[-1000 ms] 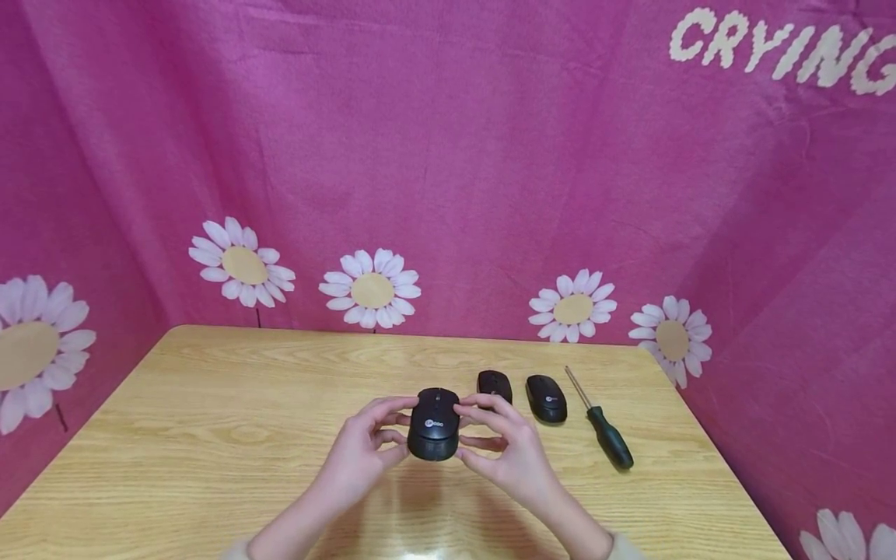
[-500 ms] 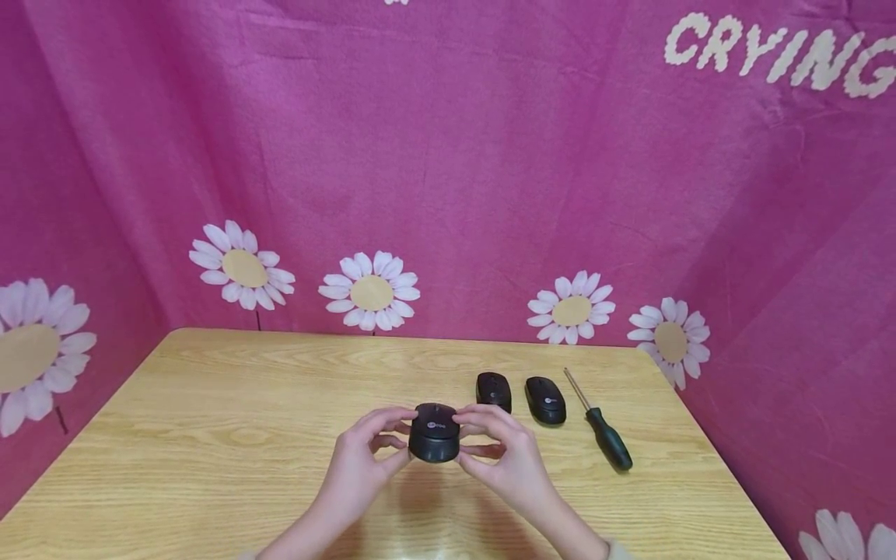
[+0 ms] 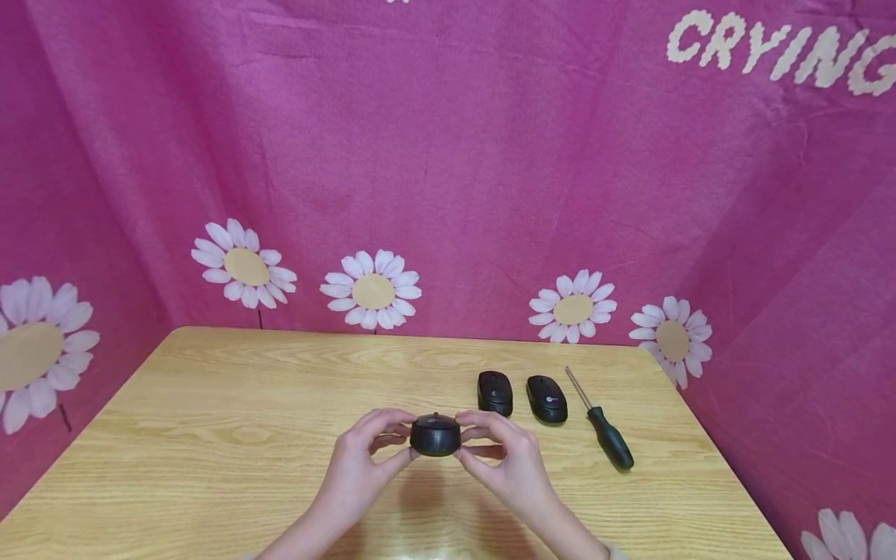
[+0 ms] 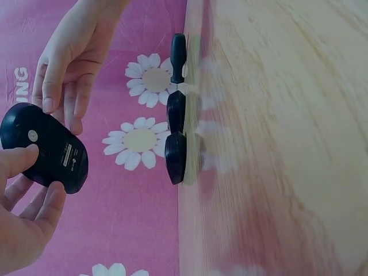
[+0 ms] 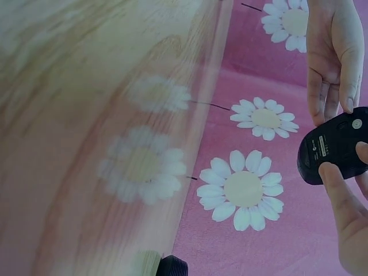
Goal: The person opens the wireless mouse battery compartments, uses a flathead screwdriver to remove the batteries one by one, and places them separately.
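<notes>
A black computer mouse (image 3: 435, 441) is held up over the table between both hands, its rear end toward me. My left hand (image 3: 358, 460) pinches its left side with thumb and fingertips. On the opposite side, my right hand (image 3: 514, 460) pinches it the same way. In the left wrist view the underside of the mouse (image 4: 54, 150) shows a small round light spot and a printed label. That underside also appears in the right wrist view, where the mouse (image 5: 330, 149) is cut off by the frame edge.
Two more black mice, one nearer (image 3: 495, 393) and one farther right (image 3: 547, 400), lie beyond my right hand. A screwdriver (image 3: 610, 439) with a dark green handle lies right of them. The wooden table (image 3: 231, 420) meets a pink flowered cloth (image 3: 448, 171) behind.
The held mouse has tilted: its top face showed fully before, and now mostly its rear end faces me. Both hands keep their grip. The other mice and the screwdriver stay put.
</notes>
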`<act>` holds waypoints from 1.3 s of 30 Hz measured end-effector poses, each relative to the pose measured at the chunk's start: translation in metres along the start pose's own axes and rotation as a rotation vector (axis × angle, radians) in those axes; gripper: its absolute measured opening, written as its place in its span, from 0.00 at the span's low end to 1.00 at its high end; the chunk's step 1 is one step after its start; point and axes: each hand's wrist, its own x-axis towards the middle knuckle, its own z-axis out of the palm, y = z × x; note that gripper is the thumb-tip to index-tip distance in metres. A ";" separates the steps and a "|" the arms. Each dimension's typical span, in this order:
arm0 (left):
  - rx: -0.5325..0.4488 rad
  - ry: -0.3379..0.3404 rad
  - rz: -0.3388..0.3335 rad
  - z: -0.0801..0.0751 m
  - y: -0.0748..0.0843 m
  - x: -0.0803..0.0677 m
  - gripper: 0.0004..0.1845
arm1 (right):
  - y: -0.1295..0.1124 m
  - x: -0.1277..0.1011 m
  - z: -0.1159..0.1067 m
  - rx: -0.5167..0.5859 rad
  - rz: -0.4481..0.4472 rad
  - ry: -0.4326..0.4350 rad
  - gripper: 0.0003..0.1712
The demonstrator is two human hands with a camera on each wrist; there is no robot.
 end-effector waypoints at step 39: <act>-0.138 -0.171 -0.271 -0.016 0.011 0.003 0.16 | 0.022 -0.005 0.002 0.110 0.217 -0.102 0.14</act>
